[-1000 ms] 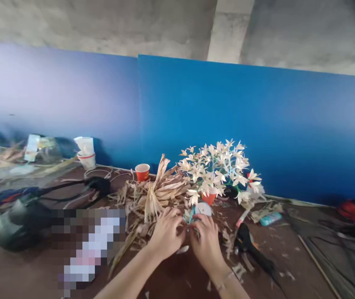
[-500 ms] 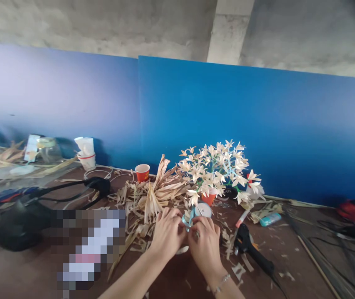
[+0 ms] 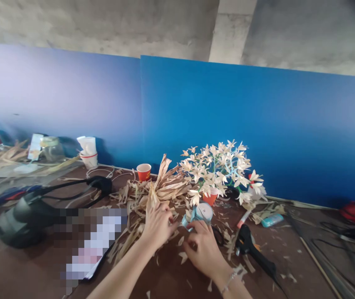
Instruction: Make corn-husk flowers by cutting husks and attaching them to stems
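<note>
My left hand (image 3: 160, 226) is closed, with thumb and fingertips pinched together beside the dried husk pile. Whatever it pinches is too small to make out. My right hand (image 3: 203, 248) is curled just to the right, its index finger reaching left toward the left fingertips. Something thin seems to be between the two hands, but I cannot tell what. Right behind my right fingers sits a light blue roll (image 3: 204, 211) with a pale round face. Farther back, white flowers (image 3: 216, 166) on green and blue stems stand in a red paper cup (image 3: 210, 197).
Dried husks (image 3: 169, 185) lie behind my left hand, near another red paper cup (image 3: 144, 172). A black glue gun (image 3: 254, 251) lies right, with its cord. At left are a black strapped object (image 3: 23, 224) and a blurred-out flat item (image 3: 94, 245). Scraps litter the brown table.
My hands have moved apart: the left one went left toward the husks, the right one slightly down. More of the blue roll shows between them.
</note>
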`<state>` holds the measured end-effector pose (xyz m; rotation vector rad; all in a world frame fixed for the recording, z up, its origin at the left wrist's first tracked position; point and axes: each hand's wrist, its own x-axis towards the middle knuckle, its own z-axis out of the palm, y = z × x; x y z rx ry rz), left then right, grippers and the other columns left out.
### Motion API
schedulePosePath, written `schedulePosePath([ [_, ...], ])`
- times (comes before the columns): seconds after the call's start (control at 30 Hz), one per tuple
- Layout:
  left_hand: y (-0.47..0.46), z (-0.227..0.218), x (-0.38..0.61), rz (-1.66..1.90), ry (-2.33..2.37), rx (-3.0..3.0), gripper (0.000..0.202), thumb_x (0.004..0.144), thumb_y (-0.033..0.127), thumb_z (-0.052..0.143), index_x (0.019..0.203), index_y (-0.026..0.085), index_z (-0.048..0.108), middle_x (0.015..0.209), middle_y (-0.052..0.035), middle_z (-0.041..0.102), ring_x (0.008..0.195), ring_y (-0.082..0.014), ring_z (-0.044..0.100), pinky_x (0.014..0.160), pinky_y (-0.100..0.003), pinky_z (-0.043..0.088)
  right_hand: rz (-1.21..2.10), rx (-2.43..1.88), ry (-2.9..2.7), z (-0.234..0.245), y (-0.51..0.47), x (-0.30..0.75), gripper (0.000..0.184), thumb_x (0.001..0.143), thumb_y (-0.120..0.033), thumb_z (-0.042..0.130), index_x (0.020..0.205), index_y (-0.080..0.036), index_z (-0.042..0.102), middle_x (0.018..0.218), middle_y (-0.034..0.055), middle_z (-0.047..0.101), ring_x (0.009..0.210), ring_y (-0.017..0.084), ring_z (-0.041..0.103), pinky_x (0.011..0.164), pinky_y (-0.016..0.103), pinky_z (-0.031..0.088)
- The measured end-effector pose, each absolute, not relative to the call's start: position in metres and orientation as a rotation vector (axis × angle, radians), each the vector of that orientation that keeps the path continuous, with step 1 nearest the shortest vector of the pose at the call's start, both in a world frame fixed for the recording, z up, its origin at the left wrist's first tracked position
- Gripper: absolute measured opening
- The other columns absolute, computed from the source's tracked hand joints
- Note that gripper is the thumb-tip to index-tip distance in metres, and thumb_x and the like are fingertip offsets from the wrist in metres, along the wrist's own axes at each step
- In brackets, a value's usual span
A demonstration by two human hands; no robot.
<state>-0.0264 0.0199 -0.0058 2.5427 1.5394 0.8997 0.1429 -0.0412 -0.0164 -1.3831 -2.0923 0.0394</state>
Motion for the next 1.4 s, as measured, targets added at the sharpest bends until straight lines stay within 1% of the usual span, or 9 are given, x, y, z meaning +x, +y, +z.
schedulePosePath([
  [0.07,0.017,-0.013,-0.022,0.834,1.493,2.559,0.013,0.066,0.032,0.064,0.063,0.019,0.062,0.086,-0.0058,0.056,0.093,-0.0257,0.049,0.081,-0.038,0.037,0.049,-1.376,-2.077,-0.015,-0.042,0.142,0.011,0.068,-0.013,0.059,0.059,-0.020,0.056,0.092,0.0012,0.059,0.092,0.020,0.050,0.079,0.034,0.035],
  [0.27,0.018,-0.018,-0.019,0.860,1.470,2.484,0.005,0.067,0.015,0.058,0.066,0.018,0.061,0.086,-0.0067,0.057,0.093,-0.0242,0.049,0.082,-0.036,0.036,-0.006,-1.414,-1.997,-0.013,-0.041,0.144,0.010,0.072,-0.012,0.053,0.073,-0.020,0.058,0.088,0.0025,0.058,0.088,0.020,0.051,0.075,0.032,0.036],
  [0.43,0.015,-0.003,-0.018,0.917,1.179,2.380,0.012,0.065,0.010,0.054,0.066,0.018,0.061,0.081,-0.0040,0.056,0.087,-0.0203,0.050,0.077,-0.031,0.039,-0.067,-1.406,-1.982,-0.016,-0.037,0.143,0.032,0.075,-0.010,0.048,0.103,-0.022,0.056,0.098,0.0049,0.058,0.092,0.020,0.050,0.074,0.032,0.038],
  [0.5,0.011,0.001,-0.016,0.936,1.114,2.371,0.013,0.066,0.008,0.052,0.066,0.019,0.061,0.082,-0.0039,0.056,0.087,-0.0196,0.050,0.079,-0.031,0.039,-0.085,-1.422,-1.984,-0.016,-0.037,0.142,0.028,0.076,-0.011,0.049,0.099,-0.024,0.057,0.100,0.0044,0.057,0.093,0.021,0.050,0.075,0.032,0.037],
  [0.63,0.006,0.005,-0.014,0.936,1.088,2.377,0.011,0.067,0.010,0.053,0.069,0.019,0.059,0.080,-0.0032,0.055,0.084,-0.0192,0.049,0.079,-0.031,0.039,-0.070,-1.440,-1.942,-0.014,-0.038,0.140,0.013,0.079,-0.015,0.049,0.076,-0.022,0.059,0.095,0.0032,0.057,0.090,0.020,0.051,0.073,0.032,0.037],
  [0.97,0.000,0.001,-0.003,0.963,1.192,2.497,0.012,0.074,0.012,0.051,0.063,0.018,0.053,0.071,-0.0021,0.055,0.078,-0.0189,0.049,0.076,-0.032,0.036,-0.092,-1.489,-1.833,-0.016,-0.038,0.136,0.013,0.072,-0.007,0.049,0.067,-0.019,0.050,0.086,0.0028,0.058,0.084,0.019,0.052,0.070,0.031,0.033],
  [1.23,-0.004,0.001,0.004,1.070,1.346,2.406,0.012,0.073,0.013,0.051,0.062,0.018,0.055,0.071,-0.0033,0.058,0.080,-0.0214,0.051,0.071,-0.033,0.036,-0.254,-1.572,-1.697,-0.016,-0.037,0.139,0.010,0.072,-0.011,0.050,0.067,-0.019,0.052,0.086,0.0037,0.060,0.082,0.020,0.052,0.069,0.031,0.032],
  [1.33,0.002,0.001,0.002,1.124,1.365,2.300,0.015,0.075,0.016,0.049,0.062,0.018,0.056,0.070,-0.0037,0.059,0.076,-0.0204,0.052,0.069,-0.032,0.037,-0.269,-1.555,-1.642,-0.017,-0.035,0.145,0.007,0.075,-0.017,0.051,0.077,-0.020,0.057,0.090,0.0049,0.061,0.087,0.022,0.053,0.072,0.032,0.035],
  [1.4,0.005,0.000,0.001,1.133,1.317,2.256,0.015,0.074,0.015,0.049,0.062,0.018,0.057,0.069,-0.0032,0.060,0.074,-0.0192,0.052,0.069,-0.031,0.038,-0.234,-1.502,-1.661,-0.017,-0.033,0.147,0.012,0.076,-0.020,0.052,0.087,-0.021,0.058,0.092,0.0057,0.060,0.089,0.022,0.054,0.072,0.032,0.037],
])
